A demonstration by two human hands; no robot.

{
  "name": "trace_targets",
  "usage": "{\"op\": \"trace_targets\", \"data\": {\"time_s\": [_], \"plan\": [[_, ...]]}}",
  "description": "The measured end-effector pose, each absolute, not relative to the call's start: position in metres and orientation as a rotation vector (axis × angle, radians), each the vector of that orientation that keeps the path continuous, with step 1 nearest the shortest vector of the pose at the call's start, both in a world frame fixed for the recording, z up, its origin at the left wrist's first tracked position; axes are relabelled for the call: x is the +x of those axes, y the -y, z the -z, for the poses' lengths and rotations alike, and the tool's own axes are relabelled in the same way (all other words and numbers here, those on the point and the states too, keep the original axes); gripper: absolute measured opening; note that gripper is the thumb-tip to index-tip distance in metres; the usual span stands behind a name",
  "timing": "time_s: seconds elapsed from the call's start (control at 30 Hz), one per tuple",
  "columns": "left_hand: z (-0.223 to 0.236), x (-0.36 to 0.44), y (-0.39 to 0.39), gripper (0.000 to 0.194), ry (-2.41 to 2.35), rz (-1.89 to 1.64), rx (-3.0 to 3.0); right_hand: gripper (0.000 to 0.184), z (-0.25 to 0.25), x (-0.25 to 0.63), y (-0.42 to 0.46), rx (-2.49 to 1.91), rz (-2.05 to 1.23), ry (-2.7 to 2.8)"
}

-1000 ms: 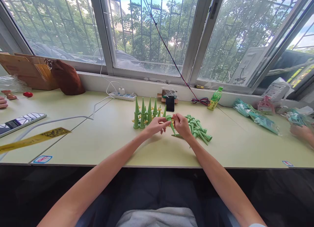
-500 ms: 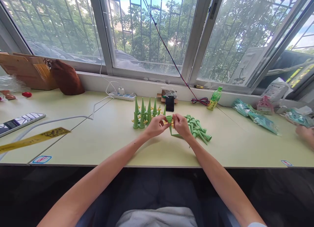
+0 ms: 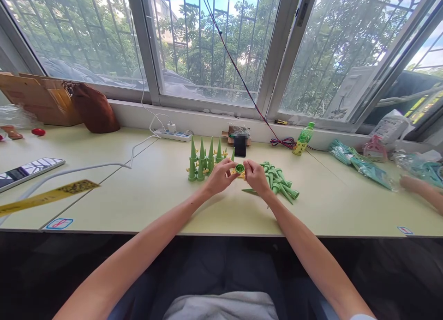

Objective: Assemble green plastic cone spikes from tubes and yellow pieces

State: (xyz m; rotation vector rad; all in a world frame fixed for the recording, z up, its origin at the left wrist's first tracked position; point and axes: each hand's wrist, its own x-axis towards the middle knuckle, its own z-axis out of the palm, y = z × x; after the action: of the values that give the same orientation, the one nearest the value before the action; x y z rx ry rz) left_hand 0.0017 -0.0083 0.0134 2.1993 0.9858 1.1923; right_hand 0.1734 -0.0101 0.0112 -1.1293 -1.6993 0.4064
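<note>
My left hand (image 3: 222, 177) pinches a green plastic watering spike (image 3: 239, 168), its round hollow mouth tilted toward me. At the spike's right side my right hand (image 3: 256, 177) is closed; whatever its fingertips grip is hidden. Small yellow valves (image 3: 243, 175) show just behind the fingers. To the left, several green spikes (image 3: 192, 165) stand in rows, points up, with yellow valves on their sides. A heap of loose green spikes (image 3: 282, 184) lies to the right of my right hand, one spike reaching beneath it.
A black phone (image 3: 239, 146) and small box (image 3: 236, 134) sit behind the spikes, near a power strip (image 3: 175, 135). A green bottle (image 3: 303, 139) stands by the window. At far right, another person's hand (image 3: 410, 184) is near bagged teal items (image 3: 370, 170). A white cable (image 3: 86, 166) crosses the left side.
The held spike has tipped so its mouth now faces me, where before it was upright. My hands stay in nearly the same place. The other person's hand has reached farther in from the right.
</note>
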Motion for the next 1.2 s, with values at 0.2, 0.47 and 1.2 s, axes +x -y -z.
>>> {"op": "trace_targets", "data": {"time_s": [0.2, 0.47, 1.2], "plan": [[-0.017, 0.006, 0.008, 0.029, -1.103, -1.183, 2.163, 0.043, -0.013, 0.172, 0.012, -1.121, -0.38, 1.704], [-0.017, 0.002, 0.009, 0.046, -1.075, -0.906, 1.883, 0.043, -0.013, 0.171, 0.014, -1.108, -0.323, 1.702], [-0.024, 0.002, 0.011, 0.045, -0.861, -0.781, 1.334, 0.039, -0.015, 0.172, 0.014, -1.09, -0.333, 1.69]]}}
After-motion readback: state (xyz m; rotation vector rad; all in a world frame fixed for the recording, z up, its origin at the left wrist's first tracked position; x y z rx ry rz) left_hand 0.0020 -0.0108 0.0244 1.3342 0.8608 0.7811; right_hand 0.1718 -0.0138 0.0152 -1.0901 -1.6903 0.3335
